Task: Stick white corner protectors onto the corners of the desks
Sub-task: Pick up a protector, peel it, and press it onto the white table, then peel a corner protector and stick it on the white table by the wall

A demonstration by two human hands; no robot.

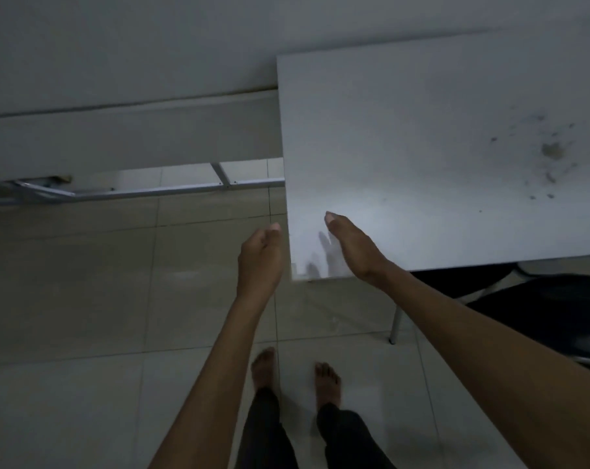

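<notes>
Desk [439, 137], white-topped, is seen from above w/ its near-left corner pointing toward the person. Left hand [259, 258] is held just off the desk's left edge, beside that corner, over the tiled floor [84, 282]; fingers are loosely curled inward, thumb tip up, and nothing is seen gripped in it. Right hand [351, 248] is held over the desk top just inside the near-left corner, fingers straight and pressed together, seen edge-on; whether it touches the surface cannot be told, though finger shadows are cast on the top next to it. Corner protector [297, 269]: a small pale patch is seen at the very corner tip, between the two hands, possibly the protector already stuck on, but the light is dim and the frame blurred, so that is not certain. Dark specks and a smudge [552, 150] are seen toward the desk's right side, well apart from the hands. A second white desk [128, 137] is seen to the left, w/ a metal frame bar [151, 191] running below its near edge. A dark chair [540, 309] is tucked under the first desk's near edge. Bare feet [263, 367] and dark trousers are seen on the floor below the hands.
</notes>
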